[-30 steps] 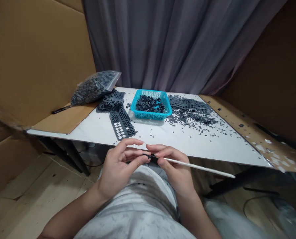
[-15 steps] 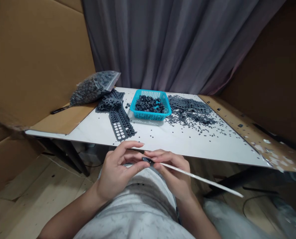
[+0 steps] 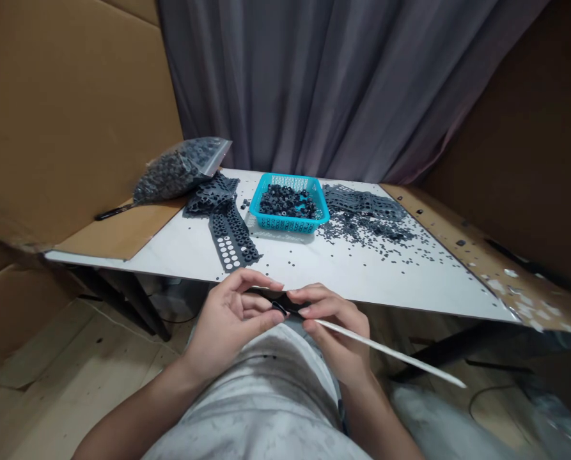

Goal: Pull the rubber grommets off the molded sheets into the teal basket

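Note:
Just in front of the table's near edge, my left hand [image 3: 225, 322] pinches a small black ring-like piece [image 3: 279, 308] between thumb and fingers, its index finger arched above. My right hand [image 3: 340, 329] grips a thin tool with a long white handle [image 3: 395, 350]; the handle slants down to the right. The tool's dark front end points at the black piece; whether it touches cannot be made out. Beyond the hands, a black perforated sheet [image 3: 232, 236] lies on the table, partly punched through with round holes.
A turquoise basket [image 3: 256, 214] holds many small black pieces. To its right lie another perforated sheet [image 3: 362, 201] and scattered black bits [image 3: 371, 230]. A full clear zip bag [image 3: 174, 169] and a black pen-like item [image 3: 114, 212] lie left. Cardboard walls [image 3: 74, 96] flank the white table [image 3: 309, 271].
The black piece has turned in my left fingers and its ring shape shows more. My fingertips are slightly farther apart, and the white handle's far end has dipped a little.

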A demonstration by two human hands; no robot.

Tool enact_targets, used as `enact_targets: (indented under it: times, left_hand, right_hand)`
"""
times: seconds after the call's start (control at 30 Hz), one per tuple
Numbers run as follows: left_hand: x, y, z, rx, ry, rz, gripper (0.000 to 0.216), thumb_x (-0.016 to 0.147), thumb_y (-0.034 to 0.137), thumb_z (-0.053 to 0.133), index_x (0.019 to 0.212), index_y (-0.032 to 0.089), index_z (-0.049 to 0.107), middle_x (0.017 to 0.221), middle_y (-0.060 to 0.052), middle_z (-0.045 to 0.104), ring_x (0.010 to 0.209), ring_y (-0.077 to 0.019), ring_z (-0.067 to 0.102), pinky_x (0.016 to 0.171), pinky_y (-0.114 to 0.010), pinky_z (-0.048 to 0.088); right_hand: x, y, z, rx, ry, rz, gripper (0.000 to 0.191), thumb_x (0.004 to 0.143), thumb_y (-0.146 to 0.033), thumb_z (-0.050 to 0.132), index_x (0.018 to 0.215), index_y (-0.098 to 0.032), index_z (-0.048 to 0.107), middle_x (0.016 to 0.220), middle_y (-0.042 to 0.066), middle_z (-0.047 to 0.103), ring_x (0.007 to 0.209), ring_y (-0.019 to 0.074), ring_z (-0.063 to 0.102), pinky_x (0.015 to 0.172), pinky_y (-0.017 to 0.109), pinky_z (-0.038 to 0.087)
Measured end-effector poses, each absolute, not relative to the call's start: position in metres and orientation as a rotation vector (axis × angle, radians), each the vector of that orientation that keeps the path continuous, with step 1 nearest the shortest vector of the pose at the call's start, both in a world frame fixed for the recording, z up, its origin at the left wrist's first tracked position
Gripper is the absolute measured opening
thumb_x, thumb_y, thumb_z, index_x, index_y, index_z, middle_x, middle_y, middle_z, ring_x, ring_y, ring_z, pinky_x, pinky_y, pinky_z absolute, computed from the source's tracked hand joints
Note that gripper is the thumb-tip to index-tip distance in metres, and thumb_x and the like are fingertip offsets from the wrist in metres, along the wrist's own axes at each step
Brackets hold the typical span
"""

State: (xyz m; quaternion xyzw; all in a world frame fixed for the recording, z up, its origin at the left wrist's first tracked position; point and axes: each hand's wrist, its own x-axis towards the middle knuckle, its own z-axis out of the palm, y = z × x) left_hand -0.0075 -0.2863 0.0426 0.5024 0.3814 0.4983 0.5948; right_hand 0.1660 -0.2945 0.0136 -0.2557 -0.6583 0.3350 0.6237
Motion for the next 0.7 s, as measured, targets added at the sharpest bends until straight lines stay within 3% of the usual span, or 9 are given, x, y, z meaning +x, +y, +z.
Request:
enact_targets:
  times: [0.23,0.7]
  left_hand:
    - [-0.007,-0.287,0.042,1.283,0.866,1.281,0.03,0.064,0.01,0.079,0.082,0.02,0.058,0.074,0.006,0.064,0.064,-0.0067,0.066,0.06,-0.013,0.053]
    - [-0.006,-0.289,0.029,1.686,0.846,1.638,0.028,0.066,0.004,0.076,0.084,0.021,0.063,0.08,0.001,0.064,0.072,-0.0115,0.064,0.061,-0.019,0.057]
  right_hand:
    - [0.166,-0.299,0.02,-0.601,-1.515,0.808,0.012,0.083,-0.02,0.065,0.092,-0.026,0.069,0.102,0.006,0.072,0.094,0.0219,0.065,0.082,0.04,0.051]
    - [0.15,-0.311,0.019,-0.715,-1.351,0.859,0.012,0.083,-0.016,0.064,0.089,-0.025,0.069,0.096,0.005,0.072,0.093,0.0206,0.066,0.083,0.037,0.051]
